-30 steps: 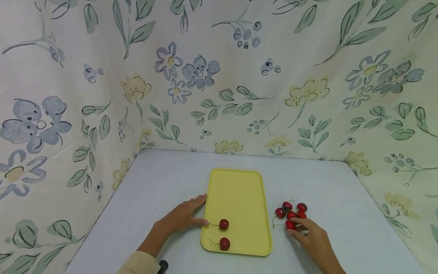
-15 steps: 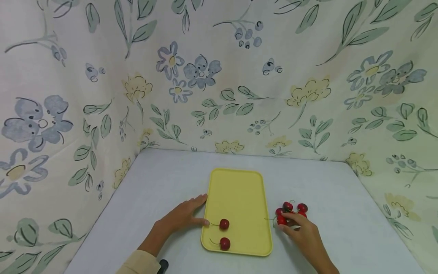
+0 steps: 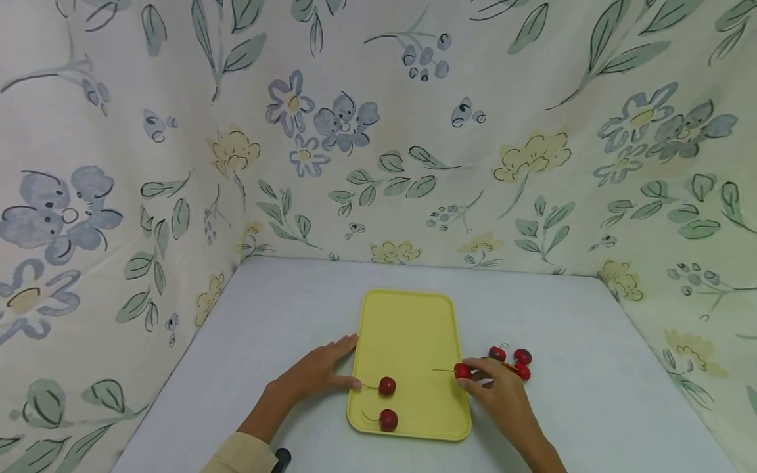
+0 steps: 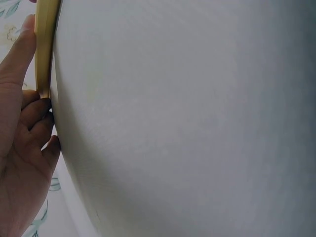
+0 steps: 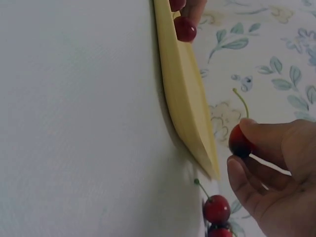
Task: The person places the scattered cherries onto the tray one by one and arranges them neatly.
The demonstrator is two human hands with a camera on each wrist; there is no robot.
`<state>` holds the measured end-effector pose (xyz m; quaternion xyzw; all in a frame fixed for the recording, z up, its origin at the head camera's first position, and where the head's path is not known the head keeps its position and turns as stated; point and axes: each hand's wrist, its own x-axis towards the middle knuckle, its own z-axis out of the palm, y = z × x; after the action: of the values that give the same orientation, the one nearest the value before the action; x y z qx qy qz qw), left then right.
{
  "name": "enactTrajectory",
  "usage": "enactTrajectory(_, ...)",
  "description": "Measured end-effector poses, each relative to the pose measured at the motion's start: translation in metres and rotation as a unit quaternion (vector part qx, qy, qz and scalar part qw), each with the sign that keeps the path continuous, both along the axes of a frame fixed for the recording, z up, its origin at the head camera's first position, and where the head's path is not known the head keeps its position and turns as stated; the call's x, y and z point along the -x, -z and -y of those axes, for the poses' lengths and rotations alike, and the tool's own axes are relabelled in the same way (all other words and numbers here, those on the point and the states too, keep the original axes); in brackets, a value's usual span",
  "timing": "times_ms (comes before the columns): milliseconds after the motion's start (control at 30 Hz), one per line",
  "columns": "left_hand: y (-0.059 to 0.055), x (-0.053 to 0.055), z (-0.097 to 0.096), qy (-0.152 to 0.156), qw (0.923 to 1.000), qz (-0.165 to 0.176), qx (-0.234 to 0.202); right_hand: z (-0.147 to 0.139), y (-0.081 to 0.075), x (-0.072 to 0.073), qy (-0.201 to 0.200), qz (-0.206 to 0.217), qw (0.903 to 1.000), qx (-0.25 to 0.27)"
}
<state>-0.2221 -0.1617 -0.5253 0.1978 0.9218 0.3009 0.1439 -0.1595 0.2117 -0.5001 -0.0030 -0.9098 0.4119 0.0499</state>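
Observation:
A yellow tray (image 3: pixel 408 322) lies in the middle of the pale table. Two red cherries (image 3: pixel 387 386) (image 3: pixel 388 420) sit on its near left part. My right hand (image 3: pixel 499 394) pinches a red cherry (image 3: pixel 462 371) with its stem pointing left, held over the tray's right edge (image 5: pixel 190 113); the same cherry (image 5: pixel 240 140) shows between thumb and fingers in the right wrist view. A small pile of cherries (image 3: pixel 516 361) stays on the table just right of the tray. My left hand (image 3: pixel 313 376) rests flat against the tray's left rim (image 4: pixel 44 44), fingers straight.
Floral fabric walls (image 3: pixel 378 131) enclose the table on the left, back and right. Bare table surface (image 3: pixel 284 309) lies around the tray. A small dark object (image 3: pixel 282 458) shows near my left sleeve at the front edge.
My right hand picked one cherry from the pile and carried it left, to the tray's right edge. The left hand stayed against the tray.

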Motion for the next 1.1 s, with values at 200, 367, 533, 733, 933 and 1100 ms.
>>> enactTrajectory(200, -0.001, 0.000, 0.000, 0.000, 1.0000, -0.003, -0.005, 0.012, 0.000, 0.003, -0.017, -0.018, 0.9996, 0.011)
enactTrajectory(367, 0.000, -0.001, 0.000, -0.001, 1.0000, -0.005, -0.003, 0.022, 0.002, 0.007, -0.039, -0.033, 0.9986, 0.015)
enactTrajectory(533, -0.001, -0.002, -0.001, 0.005, 0.9998, -0.013, -0.010, 0.033, 0.004, 0.011, -0.051, -0.035, 0.9980, 0.016)
enactTrajectory(733, -0.003, -0.003, -0.002, 0.008, 0.9998, -0.014, -0.011, 0.044, 0.006, 0.012, -0.060, -0.042, 0.9971, 0.021)
enactTrajectory(933, -0.003, -0.003, -0.001, 0.007, 0.9998, -0.010, -0.016, 0.057, 0.005, 0.015, -0.077, -0.046, 0.9956, 0.027)
enactTrajectory(1100, -0.004, -0.003, -0.001, 0.006, 0.9998, -0.010, -0.018, 0.068, 0.005, 0.017, -0.104, -0.050, 0.9924, 0.042)
